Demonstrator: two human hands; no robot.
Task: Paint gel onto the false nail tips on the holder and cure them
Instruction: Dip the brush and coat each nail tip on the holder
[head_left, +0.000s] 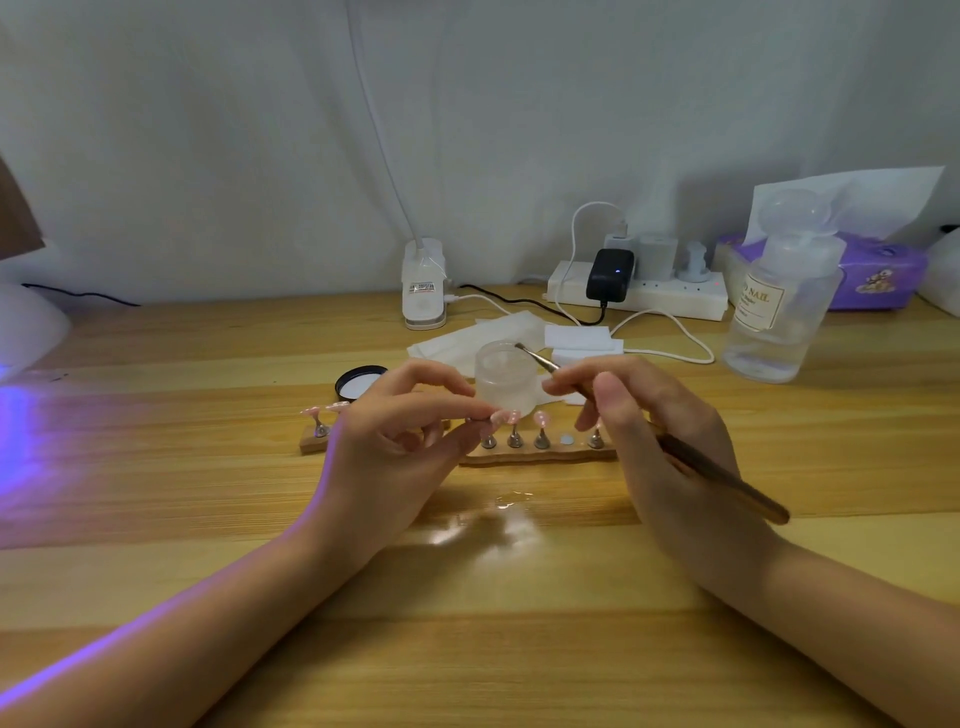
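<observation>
A wooden nail-tip holder (524, 457) lies across the middle of the table, with pink false nail tips (541, 418) standing on small metal stands. My left hand (395, 436) pinches one stand with a pink tip (501, 417) between thumb and fingers, just above the holder. My right hand (654, 447) grips a brown-handled brush (727, 480); its bristle end (519, 346) points up-left over a frosted open gel jar (506, 379) behind the holder. One round socket (566, 440) on the holder stands bare.
The jar's black lid (358, 381) lies to the left. White wipes (582, 338), a power strip (639, 293), a clip lamp base (425, 286) and cables sit behind. A clear liquid bottle (779, 306) stands at right, a curing lamp (26, 327) glowing purple at far left.
</observation>
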